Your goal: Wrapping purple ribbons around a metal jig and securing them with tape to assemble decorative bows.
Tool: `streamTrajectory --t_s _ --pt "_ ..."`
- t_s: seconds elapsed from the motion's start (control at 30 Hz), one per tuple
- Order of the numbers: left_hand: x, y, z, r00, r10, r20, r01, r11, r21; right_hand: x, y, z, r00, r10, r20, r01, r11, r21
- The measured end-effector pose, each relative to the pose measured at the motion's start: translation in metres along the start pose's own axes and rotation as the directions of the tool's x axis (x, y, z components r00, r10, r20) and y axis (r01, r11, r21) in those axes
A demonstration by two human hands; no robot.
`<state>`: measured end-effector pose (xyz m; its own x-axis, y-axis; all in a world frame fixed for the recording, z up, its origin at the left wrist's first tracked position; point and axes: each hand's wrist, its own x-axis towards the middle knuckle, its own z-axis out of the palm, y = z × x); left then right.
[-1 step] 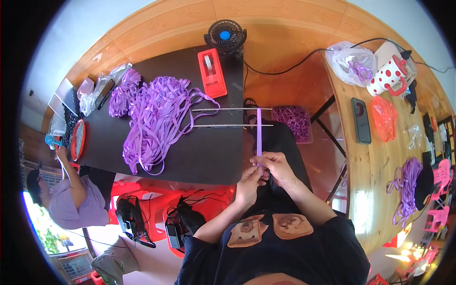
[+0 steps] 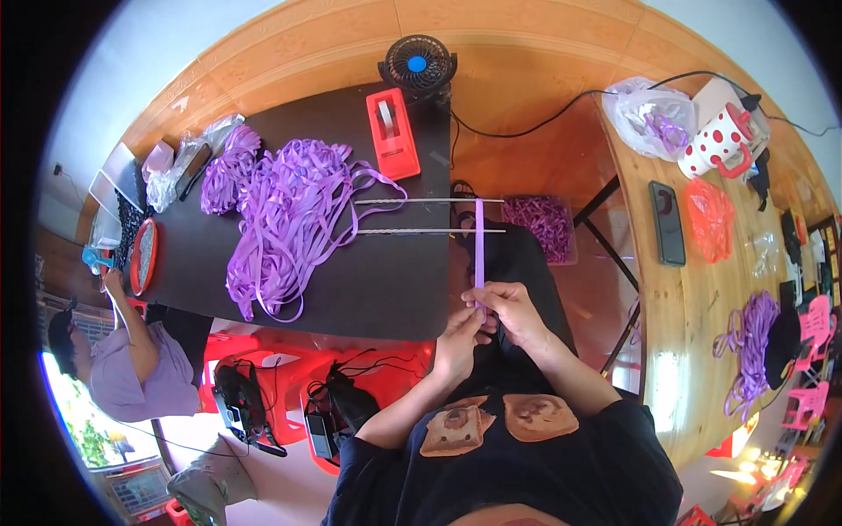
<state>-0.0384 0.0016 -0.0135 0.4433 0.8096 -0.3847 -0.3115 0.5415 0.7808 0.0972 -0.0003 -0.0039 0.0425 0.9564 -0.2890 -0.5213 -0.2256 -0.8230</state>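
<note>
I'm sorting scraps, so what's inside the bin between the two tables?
The bin holds a heap of thin purple strips. They cover its bottom, so anything beneath cannot be seen; the person's dark-clothed leg hides its near left part.

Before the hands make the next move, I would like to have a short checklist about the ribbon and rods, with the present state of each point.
1. Both hands on the purple ribbon strip: ok, left hand and right hand pinch its near end.
2. Strip straight between hands and rods: ok, it looks straight.
3. Strip crosses the far metal rod and near metal rod: ok, close to their right ends.
4. Strip wrapped around the far rod: cannot tell, the underside is hidden.
5. Rods free of loose ribbon: not ok, a loop from the ribbon pile overlaps the far rod.
</note>
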Motion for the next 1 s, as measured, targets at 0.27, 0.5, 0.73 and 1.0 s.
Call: streamTrajectory --t_s 0.27,0.5,0.73,1.0 --pt "-0.001 0.011 -0.005 0.993 -0.090 -0.071 0.090 0.996 -0.001 -0.020 0.006 0.021 0.964 -0.145 -0.223 0.137 0.989 -0.050" --pt "0.001 0.001 -0.015 0.996 -0.059 -0.067 0.062 0.997 0.038 -0.024 0.017 0.021 0.976 -0.161 -0.146 0.171 0.983 0.062" --pt "-0.001 -0.012 -0.029 0.994 -0.107 -0.035 0.105 0.993 -0.046 -0.029 0.028 0.014 0.988 -0.149 -0.047 0.149 0.989 -0.010" --pt "-0.002 0.021 -0.010 0.997 0.054 0.058 -0.058 0.996 0.063 -0.039 0.042 0.011 0.973 -0.229 -0.008 0.228 0.971 -0.068"
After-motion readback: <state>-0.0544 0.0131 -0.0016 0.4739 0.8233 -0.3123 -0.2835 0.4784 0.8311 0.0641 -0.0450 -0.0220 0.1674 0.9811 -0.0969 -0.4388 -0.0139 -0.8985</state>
